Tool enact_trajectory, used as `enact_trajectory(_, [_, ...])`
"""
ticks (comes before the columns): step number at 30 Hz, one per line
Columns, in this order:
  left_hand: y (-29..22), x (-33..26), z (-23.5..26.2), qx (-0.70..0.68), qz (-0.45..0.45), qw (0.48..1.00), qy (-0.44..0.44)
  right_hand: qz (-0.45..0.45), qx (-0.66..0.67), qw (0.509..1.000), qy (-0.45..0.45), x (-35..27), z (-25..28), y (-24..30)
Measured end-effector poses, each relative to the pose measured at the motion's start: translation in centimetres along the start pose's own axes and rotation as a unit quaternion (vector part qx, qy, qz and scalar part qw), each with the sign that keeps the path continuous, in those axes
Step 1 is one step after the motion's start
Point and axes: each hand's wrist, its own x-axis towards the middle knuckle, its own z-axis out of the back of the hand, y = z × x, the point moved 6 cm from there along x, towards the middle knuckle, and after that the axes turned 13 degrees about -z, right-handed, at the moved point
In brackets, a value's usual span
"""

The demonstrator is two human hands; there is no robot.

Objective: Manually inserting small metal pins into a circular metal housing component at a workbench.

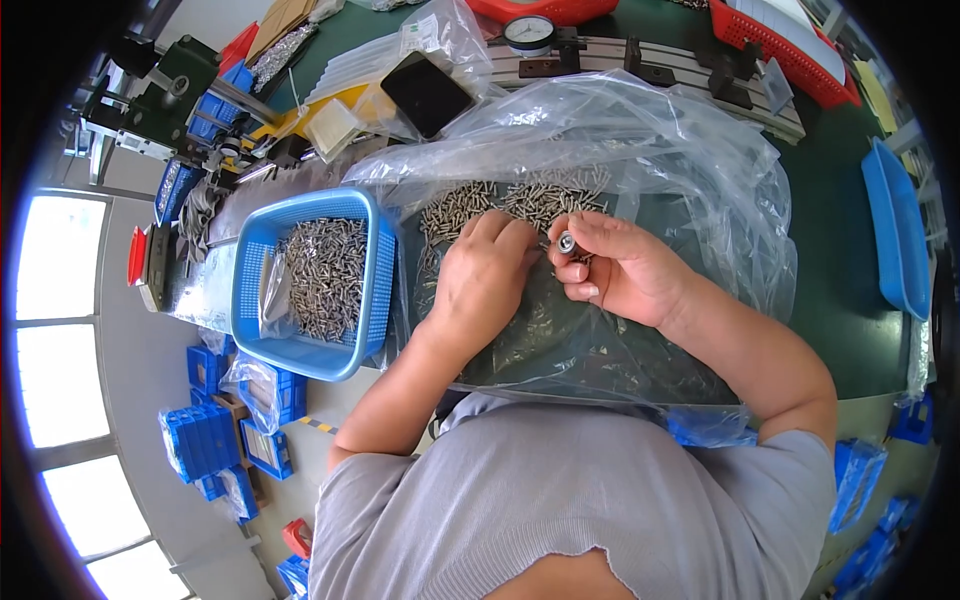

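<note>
Green bench (830, 260) holds your work: your right hand (625, 270) pinches one small metal part (567, 242), your left hand (485, 275) presses beside it. Blue basket (255, 250) looks half full; many screws (520, 200) remain.

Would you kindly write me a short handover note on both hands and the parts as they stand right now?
Right hand: pinches one small metal part at its fingertips.
Left hand: palm down, fingers curled beside that part; I cannot tell whether it holds anything.
Loose screws lie heaped on the clear plastic bag just beyond both hands.
Blue basket on the left already holds many screws.
Left: the heap on the bag.
</note>
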Motion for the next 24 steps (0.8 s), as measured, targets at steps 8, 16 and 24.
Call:
enact_trajectory(8, [-0.1, 0.1, -0.1, 0.006, -0.013, 1.000, 0.010, -0.003, 0.013, 1.000, -0.005, 0.1, 0.0, 0.0])
enact_trajectory(16, [0.2, -0.4, 2.0, -0.109, 0.078, 0.987, -0.089, -0.006, 0.021, 1.000, -0.007, 0.1, 0.2, -0.1])
enact_trajectory(24, [0.9, -1.5, 0.2, -0.524, 0.224, 0.804, -0.172, -0.007, 0.009, 1.000, -0.013, 0.1, 0.1, -0.2])
